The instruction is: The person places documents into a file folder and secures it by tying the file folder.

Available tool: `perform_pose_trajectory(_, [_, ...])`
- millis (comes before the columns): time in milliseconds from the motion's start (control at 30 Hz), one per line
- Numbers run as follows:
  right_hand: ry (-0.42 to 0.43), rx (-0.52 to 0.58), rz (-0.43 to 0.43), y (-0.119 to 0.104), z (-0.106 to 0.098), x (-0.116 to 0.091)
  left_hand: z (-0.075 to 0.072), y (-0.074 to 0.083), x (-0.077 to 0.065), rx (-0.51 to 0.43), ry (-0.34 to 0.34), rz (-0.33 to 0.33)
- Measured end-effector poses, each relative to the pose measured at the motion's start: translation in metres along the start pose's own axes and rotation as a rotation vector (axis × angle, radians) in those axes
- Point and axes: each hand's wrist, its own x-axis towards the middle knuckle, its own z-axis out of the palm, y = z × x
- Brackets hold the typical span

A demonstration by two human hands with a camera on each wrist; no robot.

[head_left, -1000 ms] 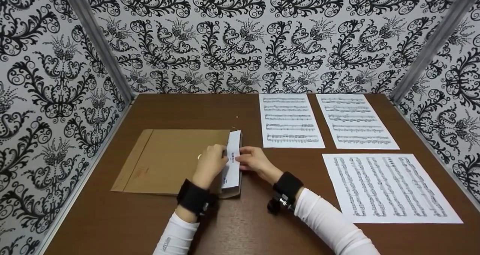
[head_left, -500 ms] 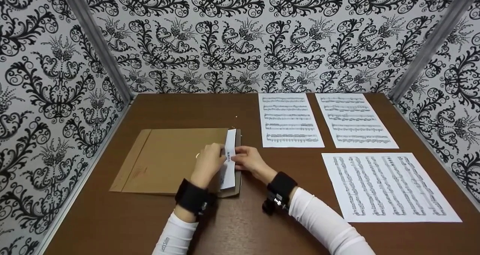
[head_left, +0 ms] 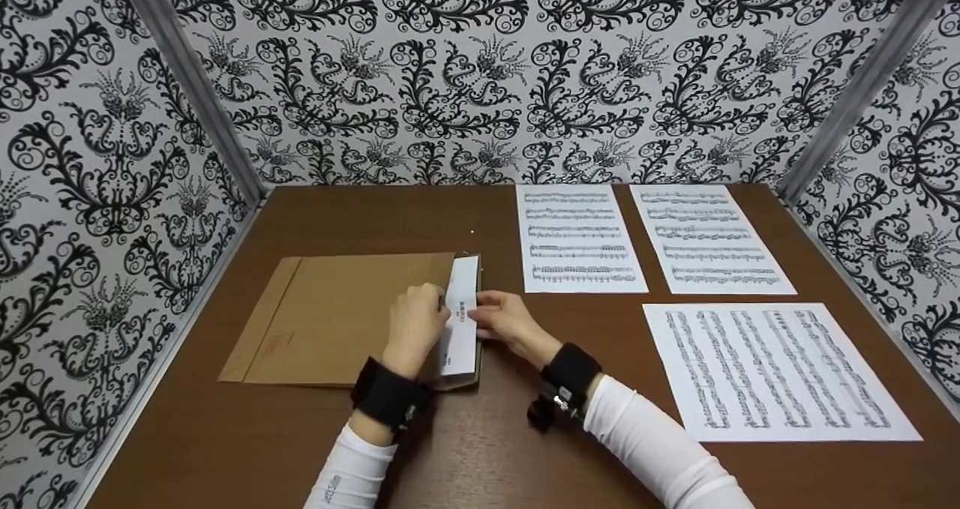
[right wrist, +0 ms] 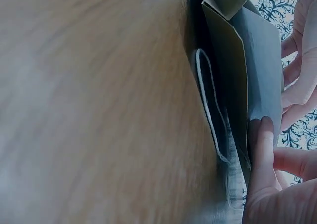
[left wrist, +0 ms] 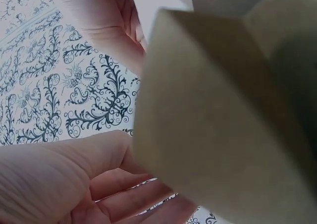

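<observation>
A large brown envelope [head_left: 337, 314] lies flat, its open end to the right. White paper with printed text [head_left: 459, 348] shows as a strip at that opening. My left hand [head_left: 416, 321] grips the envelope's upper layer at the mouth; in the left wrist view the brown paper [left wrist: 208, 120] stands lifted beside its fingers. From the right, my right hand [head_left: 510, 320] pinches the paper's outer edge. The right wrist view has its thumb [right wrist: 265, 140] against the paper's shaded face [right wrist: 262, 70]. How far the paper reaches inside is hidden.
Two sheets of music, one [head_left: 581, 239] and another [head_left: 712, 239], lie upright at the back right. A third sheet [head_left: 780, 374] lies turned sideways nearer the front. Patterned walls [head_left: 480, 74] border the brown table [head_left: 360, 220] at the back and sides.
The white paper's strip tilted and narrowed half a second ago, and now shows wider and flatter. My right hand shifted left, then slightly back right. The left hand kept its grip.
</observation>
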Motion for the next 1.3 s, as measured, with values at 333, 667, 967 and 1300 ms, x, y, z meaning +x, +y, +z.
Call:
perform_pose_trajectory(333, [0.041,0.016,-0.005,0.002,-0.003,0.001,0.003,0.001,0.0,-0.026,0.001,0.005])
perform_pose_trajectory(667, [0.013,0.003,-0.013,0.002,0.015,0.004,0.001,0.002,-0.001,-0.008,0.004,0.004])
perform_pose_trajectory(967, [0.045,0.002,-0.038,-0.001,0.027,0.004,-0.002,0.003,-0.001,-0.003,0.025,0.01])
perform_pose_trajectory(1300, [0.06,0.018,-0.027,0.002,0.037,0.009,-0.005,0.004,-0.001,-0.02,0.001,-0.011])
